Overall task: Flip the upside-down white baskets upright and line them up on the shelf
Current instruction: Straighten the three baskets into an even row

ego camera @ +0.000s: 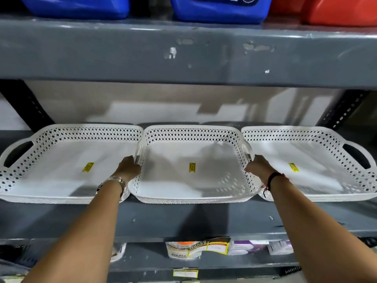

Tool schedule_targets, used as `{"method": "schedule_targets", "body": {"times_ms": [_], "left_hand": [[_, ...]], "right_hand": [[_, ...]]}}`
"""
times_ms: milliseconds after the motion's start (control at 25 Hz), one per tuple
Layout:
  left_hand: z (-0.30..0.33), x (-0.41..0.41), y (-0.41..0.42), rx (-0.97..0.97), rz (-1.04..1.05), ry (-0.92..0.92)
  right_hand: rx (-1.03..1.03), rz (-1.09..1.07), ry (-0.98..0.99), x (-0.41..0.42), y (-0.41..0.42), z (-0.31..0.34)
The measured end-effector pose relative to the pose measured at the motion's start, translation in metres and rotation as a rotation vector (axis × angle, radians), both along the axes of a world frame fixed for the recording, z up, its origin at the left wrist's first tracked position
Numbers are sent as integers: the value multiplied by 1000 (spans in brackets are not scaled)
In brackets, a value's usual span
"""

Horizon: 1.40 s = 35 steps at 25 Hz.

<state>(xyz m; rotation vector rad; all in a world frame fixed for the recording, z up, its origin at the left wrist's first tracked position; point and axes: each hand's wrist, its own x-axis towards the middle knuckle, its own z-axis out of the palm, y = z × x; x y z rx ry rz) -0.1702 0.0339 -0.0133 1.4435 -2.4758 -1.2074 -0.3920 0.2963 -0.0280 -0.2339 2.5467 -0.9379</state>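
Three white perforated baskets stand upright side by side on the grey shelf. Each has a yellow sticker on its floor. The left basket and the right basket flank the middle basket. My left hand grips the middle basket's left handle. My right hand grips its right handle. Both arms reach in from below. A watch sits on my left wrist and a dark band with red thread on my right wrist.
A thick grey shelf board hangs above the baskets, carrying blue tubs and a red tub. Black perforated uprights stand at both sides. Packaged goods lie on the shelf below.
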Motion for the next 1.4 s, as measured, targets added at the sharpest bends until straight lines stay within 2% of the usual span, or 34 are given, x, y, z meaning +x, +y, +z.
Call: {"method": "schedule_targets", "body": {"times_ms": [720, 1040, 1400], "left_hand": [[-5, 57, 35, 53, 12, 35], [-1, 58, 36, -54, -15, 0], [5, 60, 28, -93, -95, -23]], "right_hand": [[19, 4, -16, 64, 46, 10], [20, -1, 133, 65, 49, 15], [79, 28, 138, 66, 48, 24]]}}
